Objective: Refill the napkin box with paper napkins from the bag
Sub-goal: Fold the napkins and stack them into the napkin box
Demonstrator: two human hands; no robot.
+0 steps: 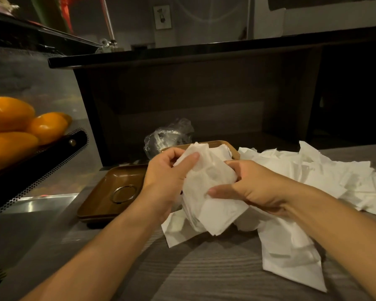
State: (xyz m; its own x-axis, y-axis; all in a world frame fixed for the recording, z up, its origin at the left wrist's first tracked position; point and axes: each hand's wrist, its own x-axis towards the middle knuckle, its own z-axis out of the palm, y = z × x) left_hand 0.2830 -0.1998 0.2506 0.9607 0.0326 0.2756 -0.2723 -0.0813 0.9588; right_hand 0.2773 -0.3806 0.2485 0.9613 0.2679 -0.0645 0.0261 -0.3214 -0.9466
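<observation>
A thick bundle of white paper napkins [208, 192] is held above the wooden counter between both hands. My left hand [167, 177] grips its left side, thumb across the top. My right hand [252, 187] grips its right side, thumb pressed on the front. Just behind the bundle stands the brown napkin box [232, 149], with napkins showing at its rim; most of it is hidden. A crumpled clear plastic bag [169, 135] lies behind the box. Many loose napkins [313, 172] are spread over the counter to the right.
The brown lid [109, 196] with a metal ring lies upside down left of the box. A black perforated basket [41, 166] of orange fruit [11, 127] stands at the far left. A dark raised counter shelf [182, 55] runs across the back.
</observation>
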